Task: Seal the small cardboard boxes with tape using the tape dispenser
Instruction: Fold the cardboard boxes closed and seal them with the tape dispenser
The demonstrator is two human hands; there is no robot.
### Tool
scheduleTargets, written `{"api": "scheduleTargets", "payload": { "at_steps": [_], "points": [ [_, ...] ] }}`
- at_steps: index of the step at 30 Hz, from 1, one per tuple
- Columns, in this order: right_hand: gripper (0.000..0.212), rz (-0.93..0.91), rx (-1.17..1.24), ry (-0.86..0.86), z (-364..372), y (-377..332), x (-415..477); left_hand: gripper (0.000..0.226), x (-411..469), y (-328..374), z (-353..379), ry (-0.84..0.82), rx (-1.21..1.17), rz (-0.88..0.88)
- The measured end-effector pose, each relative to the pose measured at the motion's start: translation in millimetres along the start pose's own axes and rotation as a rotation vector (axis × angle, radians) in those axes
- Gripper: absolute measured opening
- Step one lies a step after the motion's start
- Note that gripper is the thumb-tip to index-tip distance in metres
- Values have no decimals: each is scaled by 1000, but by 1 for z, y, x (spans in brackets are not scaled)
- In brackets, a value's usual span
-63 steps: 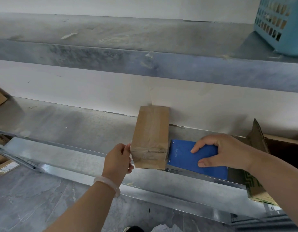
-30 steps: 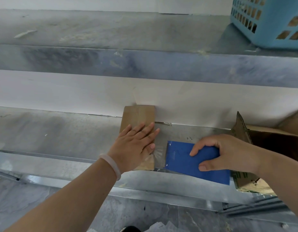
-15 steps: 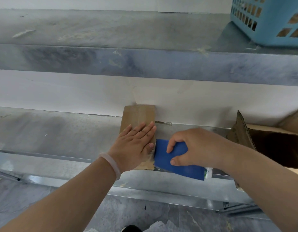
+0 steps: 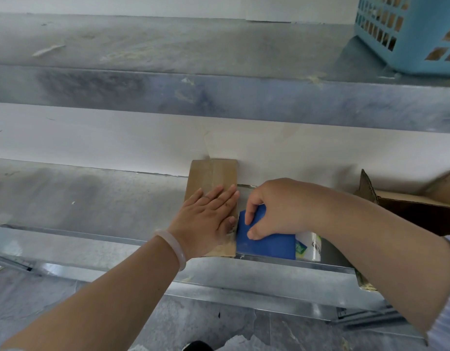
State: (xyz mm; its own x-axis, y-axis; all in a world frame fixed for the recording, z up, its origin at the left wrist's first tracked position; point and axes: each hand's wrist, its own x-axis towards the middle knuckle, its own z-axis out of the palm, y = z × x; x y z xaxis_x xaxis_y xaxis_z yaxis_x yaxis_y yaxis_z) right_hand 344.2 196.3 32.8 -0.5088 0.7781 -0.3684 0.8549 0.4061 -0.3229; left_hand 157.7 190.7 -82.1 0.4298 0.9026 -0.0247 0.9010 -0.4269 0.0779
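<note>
A small brown cardboard box (image 4: 213, 174) lies flat on the metal shelf (image 4: 92, 198), its far end against the white wall, with clear tape along its top. My left hand (image 4: 207, 219) presses flat on the box's near half, fingers straight. My right hand (image 4: 277, 206) grips the blue tape dispenser (image 4: 267, 243), whose front edge touches the box's right side near the shelf's front lip. A roll of tape (image 4: 308, 248) shows at the dispenser's rear.
An open brown carton (image 4: 408, 206) stands on the shelf to the right. A light blue plastic basket (image 4: 411, 34) sits on the upper shelf at the top right. Grey stone floor lies below the shelf edge.
My left hand let go of the box's end and laid flat on top of it. My right hand slid the blue dispenser leftward until it met the box's right side.
</note>
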Motion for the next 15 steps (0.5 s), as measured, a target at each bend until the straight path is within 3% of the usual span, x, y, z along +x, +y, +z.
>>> {"api": "scheduleTargets", "payload": {
  "at_steps": [10,13,15],
  "points": [
    [20,18,43,52,8,0,-9,82,0,1,-1,-28,13,8],
    [13,9,-263,62,32,9,-11,86,-1,0,-1,-12,19,22],
    [12,58,-376,-24,59,19,-14,94,-3,0,1,11,23,33]
  ]
}}
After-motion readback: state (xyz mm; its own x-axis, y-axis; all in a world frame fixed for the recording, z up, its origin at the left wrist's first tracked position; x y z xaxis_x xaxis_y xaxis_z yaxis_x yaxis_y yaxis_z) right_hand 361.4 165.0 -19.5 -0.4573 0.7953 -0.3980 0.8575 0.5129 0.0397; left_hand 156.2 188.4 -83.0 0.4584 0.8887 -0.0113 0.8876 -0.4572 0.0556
